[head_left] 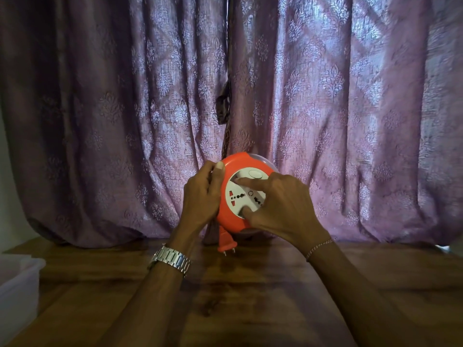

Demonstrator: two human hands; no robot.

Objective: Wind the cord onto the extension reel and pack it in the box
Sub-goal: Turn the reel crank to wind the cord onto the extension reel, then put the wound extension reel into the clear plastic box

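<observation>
Behind both my hands, a purple patterned curtain hangs to the wooden table; well left of my left forearm sits a translucent box. Between my hands, the orange extension reel is held upright above the table: left hand grips its rim to steady it, right hand pinches the white socket hub with 2 digits, probably to turn it. The plug dangles below. No legible writing.
</observation>
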